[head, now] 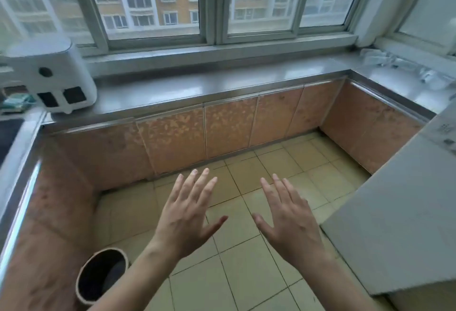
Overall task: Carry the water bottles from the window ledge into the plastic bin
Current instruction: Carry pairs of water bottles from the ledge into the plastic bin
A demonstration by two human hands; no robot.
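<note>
Several clear plastic water bottles [404,68] lie on their sides on the grey window ledge [222,86] at the far right corner, blurred. My left hand [187,214] and my right hand [288,217] hover side by side over the tiled floor, palms down, fingers straight and spread, holding nothing. Both hands are well short of the ledge and far from the bottles. A round brown bin [102,276] with a dark inside stands on the floor at the lower left, just left of my left forearm.
A white appliance [54,76] stands on the ledge at the left. Orange cabinet doors [229,130] run beneath the ledge. A grey-white appliance top [399,217] fills the right side. Yellowish floor tiles [246,261] lie between.
</note>
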